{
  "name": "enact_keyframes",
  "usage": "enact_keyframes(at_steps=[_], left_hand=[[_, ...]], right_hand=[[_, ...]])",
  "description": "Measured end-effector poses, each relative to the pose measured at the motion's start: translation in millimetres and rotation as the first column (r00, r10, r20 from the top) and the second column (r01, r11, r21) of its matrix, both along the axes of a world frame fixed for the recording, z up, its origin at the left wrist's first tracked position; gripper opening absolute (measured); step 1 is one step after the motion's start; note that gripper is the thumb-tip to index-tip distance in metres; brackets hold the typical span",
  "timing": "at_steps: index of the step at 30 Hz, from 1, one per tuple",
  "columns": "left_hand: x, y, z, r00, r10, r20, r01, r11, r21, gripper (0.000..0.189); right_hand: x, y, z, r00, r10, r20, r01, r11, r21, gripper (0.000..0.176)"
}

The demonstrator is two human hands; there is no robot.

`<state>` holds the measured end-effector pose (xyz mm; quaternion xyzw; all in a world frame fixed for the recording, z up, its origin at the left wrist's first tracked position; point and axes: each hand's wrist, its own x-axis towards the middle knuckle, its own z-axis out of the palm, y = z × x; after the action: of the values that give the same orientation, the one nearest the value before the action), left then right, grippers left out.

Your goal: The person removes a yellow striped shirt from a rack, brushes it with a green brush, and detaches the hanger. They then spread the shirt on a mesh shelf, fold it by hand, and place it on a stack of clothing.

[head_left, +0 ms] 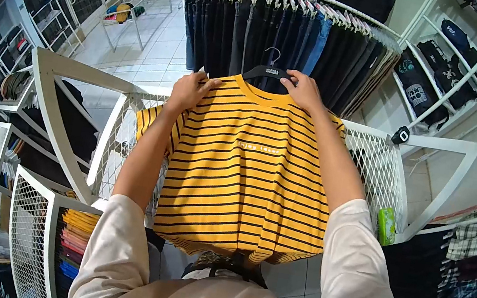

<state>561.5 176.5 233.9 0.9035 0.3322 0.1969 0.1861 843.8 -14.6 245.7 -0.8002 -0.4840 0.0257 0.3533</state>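
Observation:
A yellow T-shirt [253,176] with black stripes and small white lettering is spread out in front of me. Its neckline faces away, and the lower hem hangs toward my body. A black hanger [270,73] with a metal hook sits at the collar, one arm showing above the neckline and the rest hidden. My left hand [193,90] is closed on the shirt's left shoulder. At the right side of the collar, my right hand [305,91] pinches the shirt shoulder and hanger together, the thumb over the hanger's end.
White mesh baskets [381,172] frame the shirt on both sides. A green packet [386,227] leans in the right one. Ahead stands a rack of hanging trousers [256,39]. Folded yellow and red clothes [82,230] lie at lower left, plaid shirts [469,285] at right.

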Motion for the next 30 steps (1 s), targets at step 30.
enact_keyframes(at_steps=[30], left_hand=[[18,31,-37,0.951,0.040,0.307,0.105,0.891,-0.441,0.042]], right_hand=[[-13,14,-21,0.946,0.045,-0.322,-0.133,0.957,-0.258,0.049]])
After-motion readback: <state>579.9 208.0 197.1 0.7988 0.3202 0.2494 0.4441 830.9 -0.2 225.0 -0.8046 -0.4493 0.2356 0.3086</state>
